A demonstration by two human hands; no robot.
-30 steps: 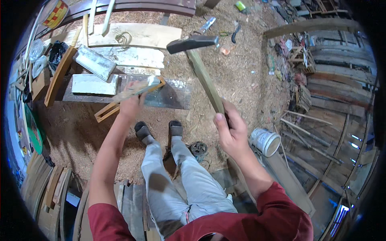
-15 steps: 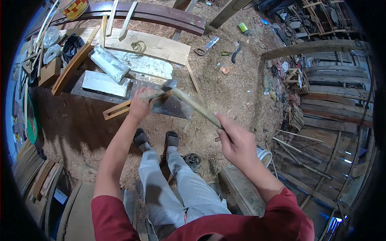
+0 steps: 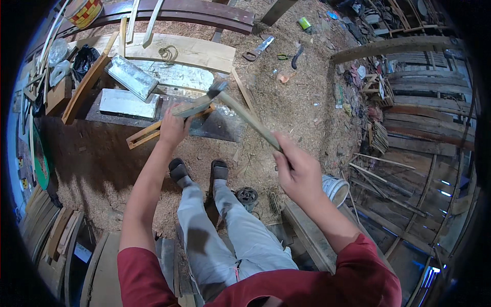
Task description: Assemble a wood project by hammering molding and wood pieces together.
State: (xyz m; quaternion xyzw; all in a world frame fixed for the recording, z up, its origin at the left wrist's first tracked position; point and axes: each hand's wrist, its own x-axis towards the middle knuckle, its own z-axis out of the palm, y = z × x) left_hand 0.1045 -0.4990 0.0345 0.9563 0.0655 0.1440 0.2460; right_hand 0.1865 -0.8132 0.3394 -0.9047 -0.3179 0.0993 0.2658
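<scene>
My right hand (image 3: 300,169) is closed around the wooden handle of a hammer (image 3: 251,123), whose dark metal head overlaps the far end of a flat grey-green strip. My left hand (image 3: 175,127) grips this strip (image 3: 190,107), which tilts up to the right; its material is unclear. Under it lies an orange-brown slotted wooden piece (image 3: 144,136), partly covered by my left hand. Whether that hand also presses on it, I cannot tell. The slotted piece slants across the edge of a dark bench (image 3: 220,130). Whether the hammer head touches the strip is unclear.
Two silvery blocks (image 3: 129,104) sit on the bench beside a long pale board (image 3: 197,55) and a curved wooden piece (image 3: 86,84). A handsaw (image 3: 258,48) and pliers (image 3: 283,57) lie on the shavings-covered ground. A white bucket (image 3: 335,190) stands at my right.
The hammer head has risen away from the slotted piece, and my right hand has moved up slightly. My left hand has lifted and tilted the strip upward. The view has shifted a little.
</scene>
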